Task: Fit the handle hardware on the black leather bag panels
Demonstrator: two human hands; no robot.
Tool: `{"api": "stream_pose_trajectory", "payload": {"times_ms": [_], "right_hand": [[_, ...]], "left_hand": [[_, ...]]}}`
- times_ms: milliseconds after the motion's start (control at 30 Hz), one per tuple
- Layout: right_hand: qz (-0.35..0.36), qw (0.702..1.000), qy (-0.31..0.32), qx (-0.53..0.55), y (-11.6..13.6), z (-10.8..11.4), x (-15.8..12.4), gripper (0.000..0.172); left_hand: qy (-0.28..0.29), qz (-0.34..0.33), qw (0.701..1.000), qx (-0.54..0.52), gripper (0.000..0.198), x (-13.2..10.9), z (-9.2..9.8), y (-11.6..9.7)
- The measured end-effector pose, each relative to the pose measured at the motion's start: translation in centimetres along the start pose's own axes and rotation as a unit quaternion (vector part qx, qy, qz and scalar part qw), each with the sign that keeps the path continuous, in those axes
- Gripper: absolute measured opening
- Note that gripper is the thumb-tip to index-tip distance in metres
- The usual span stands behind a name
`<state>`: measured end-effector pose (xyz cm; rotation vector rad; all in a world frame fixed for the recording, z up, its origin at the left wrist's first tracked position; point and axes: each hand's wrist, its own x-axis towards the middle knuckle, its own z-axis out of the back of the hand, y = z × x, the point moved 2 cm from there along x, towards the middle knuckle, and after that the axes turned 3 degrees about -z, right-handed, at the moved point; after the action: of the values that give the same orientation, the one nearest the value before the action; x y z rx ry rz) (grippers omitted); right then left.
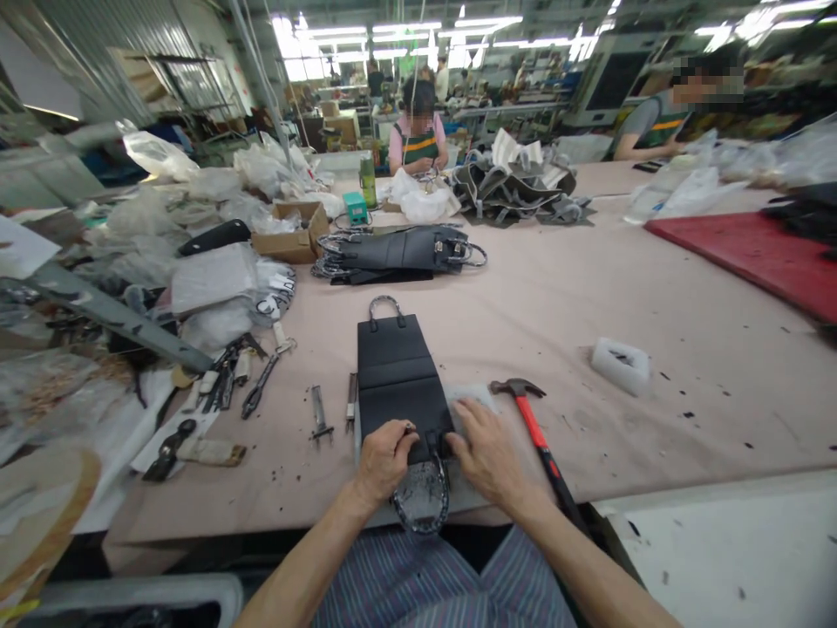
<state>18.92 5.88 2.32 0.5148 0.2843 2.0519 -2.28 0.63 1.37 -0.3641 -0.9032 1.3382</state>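
A flat black bag panel (398,371) lies lengthwise in front of me, with a wrapped handle loop (387,305) at its far end and another handle (422,515) at its near end. My left hand (385,458) rests over its near left part, thumb and forefinger pinched on a small shiny piece too tiny to name. Beside the panel's near right edge lies my right hand (487,449), fingers spread over a pale translucent pad (474,397), its thumb at the panel's edge. A claw hammer (533,427) with a red and black handle lies to the right of that hand.
Left of the panel lie a metal pronged punch (319,414) and several hand tools (226,375). A white block (621,365) sits at right. Stacked black bag pieces (398,250), a cardboard box (291,231) and a red board (745,257) lie farther back. Two people work across the table.
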Motion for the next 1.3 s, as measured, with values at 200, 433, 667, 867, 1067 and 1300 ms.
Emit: {"api": "stream_pose_trajectory", "payload": {"times_ms": [200, 433, 667, 867, 1067, 1300], "right_hand": [[0.029, 0.997, 0.075, 0.011, 4.2, -3.9, -0.3, 0.055], [0.021, 0.999, 0.026, 0.039, 3.0, -3.6, -0.9, 0.052], [-0.024, 0.997, -0.036, 0.067, 2.8, -3.4, -1.5, 0.043], [-0.028, 0.997, -0.029, 0.068, 2.9, -2.9, -1.2, 0.043], [-0.027, 0.997, -0.027, 0.067, 2.9, -3.0, -1.2, 0.041], [-0.005, 0.996, 0.000, 0.086, 3.2, -2.8, -2.7, 0.041]], "left_hand": [[0.108, -0.290, 0.951, 0.012, 0.027, -0.3, -0.4, -4.5], [-0.143, 0.133, 0.972, 0.129, 0.019, 2.6, 8.1, 0.8], [-0.050, 0.361, 0.883, 0.297, 0.035, -1.7, 16.4, 12.4], [-0.016, 0.374, 0.873, 0.312, 0.040, -2.8, 14.6, 13.5], [-0.044, 0.303, 0.883, 0.355, 0.037, -1.8, 14.0, 11.7], [-0.053, 0.145, 0.947, 0.280, 0.026, 1.9, 9.7, 5.4]]}}
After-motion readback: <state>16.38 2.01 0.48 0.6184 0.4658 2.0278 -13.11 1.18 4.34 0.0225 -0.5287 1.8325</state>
